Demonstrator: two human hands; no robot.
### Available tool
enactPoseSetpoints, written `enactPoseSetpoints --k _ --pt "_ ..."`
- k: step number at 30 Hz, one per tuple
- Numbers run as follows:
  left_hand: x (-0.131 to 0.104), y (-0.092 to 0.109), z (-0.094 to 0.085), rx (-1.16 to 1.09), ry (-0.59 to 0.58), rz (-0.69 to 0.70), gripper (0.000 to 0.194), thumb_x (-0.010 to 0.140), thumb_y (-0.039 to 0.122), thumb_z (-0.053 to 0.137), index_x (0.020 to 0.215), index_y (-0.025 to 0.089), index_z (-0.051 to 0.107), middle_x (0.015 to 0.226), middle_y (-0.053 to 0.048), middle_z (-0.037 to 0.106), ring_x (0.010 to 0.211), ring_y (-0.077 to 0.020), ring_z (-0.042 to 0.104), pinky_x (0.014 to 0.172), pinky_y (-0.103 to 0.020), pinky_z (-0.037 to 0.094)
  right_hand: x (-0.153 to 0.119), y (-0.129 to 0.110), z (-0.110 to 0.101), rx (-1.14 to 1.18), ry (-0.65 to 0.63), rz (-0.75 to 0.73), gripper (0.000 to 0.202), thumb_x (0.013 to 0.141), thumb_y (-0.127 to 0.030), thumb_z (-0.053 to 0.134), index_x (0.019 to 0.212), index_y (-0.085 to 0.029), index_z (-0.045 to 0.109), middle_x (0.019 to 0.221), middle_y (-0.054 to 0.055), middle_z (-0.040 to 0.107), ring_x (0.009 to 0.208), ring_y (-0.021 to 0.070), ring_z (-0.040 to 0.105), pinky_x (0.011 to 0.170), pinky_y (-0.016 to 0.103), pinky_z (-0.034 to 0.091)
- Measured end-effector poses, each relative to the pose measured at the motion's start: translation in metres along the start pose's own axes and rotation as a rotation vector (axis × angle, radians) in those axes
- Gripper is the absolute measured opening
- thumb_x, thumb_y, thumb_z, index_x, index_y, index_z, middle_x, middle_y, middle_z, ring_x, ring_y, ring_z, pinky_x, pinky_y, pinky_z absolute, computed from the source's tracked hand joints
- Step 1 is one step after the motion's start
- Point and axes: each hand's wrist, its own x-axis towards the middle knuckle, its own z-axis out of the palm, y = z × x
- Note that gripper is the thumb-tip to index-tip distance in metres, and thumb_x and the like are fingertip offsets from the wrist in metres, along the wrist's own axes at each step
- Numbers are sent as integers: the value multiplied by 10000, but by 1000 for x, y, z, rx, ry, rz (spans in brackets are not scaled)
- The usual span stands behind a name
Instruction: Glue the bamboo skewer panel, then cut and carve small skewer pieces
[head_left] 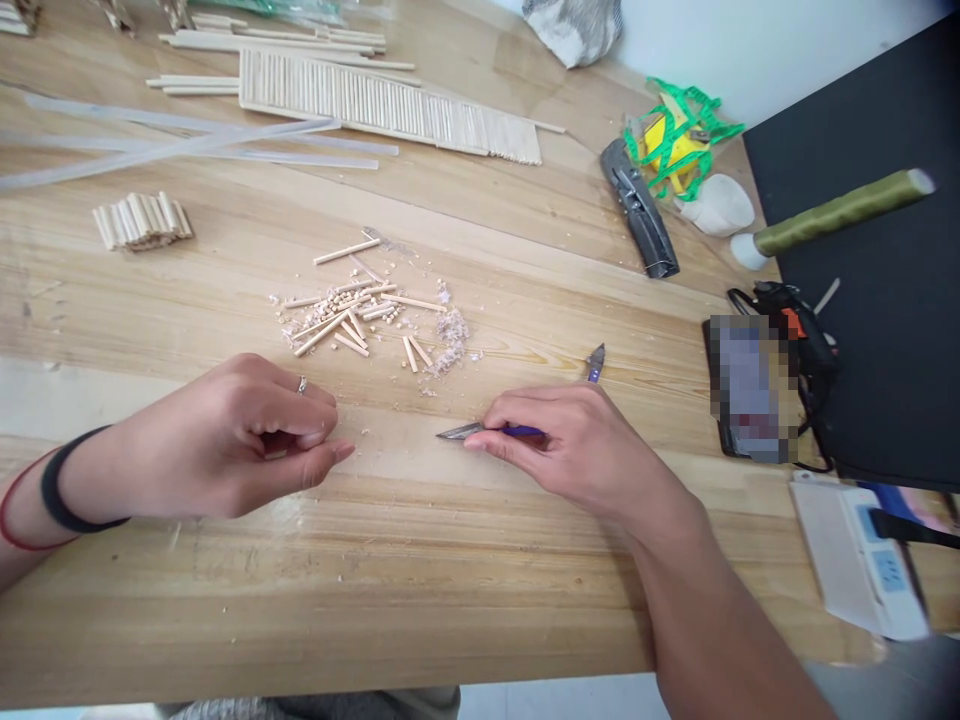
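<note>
My right hand point(559, 435) grips a slim craft knife point(459, 432) with a pointed dark blade and a blue handle, its tip aimed left just above the table. Across from it, my left hand point(262, 440) is closed, thumb alongside curled fingers; whether anything small is in it is hidden. Beyond both hands lies a loose pile of short wooden sticks point(345, 318), with pale shavings point(452, 338) at its right. The dark pointed head of a blue-handled tool point(595, 362) shows just behind my right hand, its lower part hidden.
A row of sticks side by side forms a long panel point(375, 105) at the back. Translucent strips point(187, 150) and a stick bundle point(142, 220) lie left. On the right are a black stapler-like tool point(639, 210), green mesh point(686, 130), an olive roll point(840, 215) and a phone point(754, 390).
</note>
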Motion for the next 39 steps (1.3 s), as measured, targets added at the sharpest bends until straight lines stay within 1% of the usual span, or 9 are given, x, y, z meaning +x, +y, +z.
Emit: enactPoseSetpoints --k 5,10,15,20,23,26,30,33,39 --pt "0 1 0 22 2 -19 442 976 143 548 592 191 335 557 61 277 481 -90 293 508 -254 267 1 3 0 41 16 8 252 980 -383 692 809 -204 737 713 -7 706 637 126 605 638 262 413" --pt "0 1 0 23 6 -14 440 977 133 547 598 191 330 564 62 267 487 -91 287 512 -256 269 1 7 -1 56 -24 -51 289 986 -387 685 763 -203 701 675 -22 676 605 115 579 623 264 394" --pt "0 0 0 16 6 -15 441 978 130 544 601 189 322 568 61 263 487 -90 284 511 -260 264 0 2 2 -4 6 3 284 985 -383 688 765 -204 695 680 -22 669 620 116 577 618 264 376" --pt "1 2 0 25 7 -7 442 979 131 546 600 190 327 573 62 254 488 -85 277 507 -258 268 1 2 1 21 30 26 281 974 -379 702 753 -206 691 668 -29 667 602 110 566 607 258 373" --pt "1 2 0 35 11 3 435 976 119 544 602 189 333 571 64 263 483 -80 280 504 -253 270 2 4 -2 67 2 -7 291 976 -389 695 751 -205 693 665 -28 671 589 107 566 606 256 378" --pt "2 2 0 43 13 5 439 974 123 550 599 187 332 563 66 265 473 -76 283 499 -251 268 2 3 -2 33 -29 -22 305 982 -400 685 747 -205 694 656 -24 665 591 112 566 607 265 368" --pt "2 2 0 43 9 -7 438 978 130 545 596 186 340 559 64 272 469 -75 289 499 -254 271 2 -2 1 -37 22 48 323 996 -411 662 748 -207 690 657 -18 659 605 122 565 606 272 357" --pt "1 3 0 36 4 -14 433 980 128 538 595 186 348 560 62 274 467 -76 292 498 -259 271 2 -2 2 -33 55 61 321 1002 -413 651 759 -208 693 671 -15 669 609 123 566 608 272 363" --pt "0 1 0 31 0 -33 441 989 150 546 600 188 340 574 60 262 487 -83 289 513 -261 275 2 1 -1 -9 -26 -16 327 984 -417 676 732 -209 686 642 -25 648 589 115 557 603 275 360"
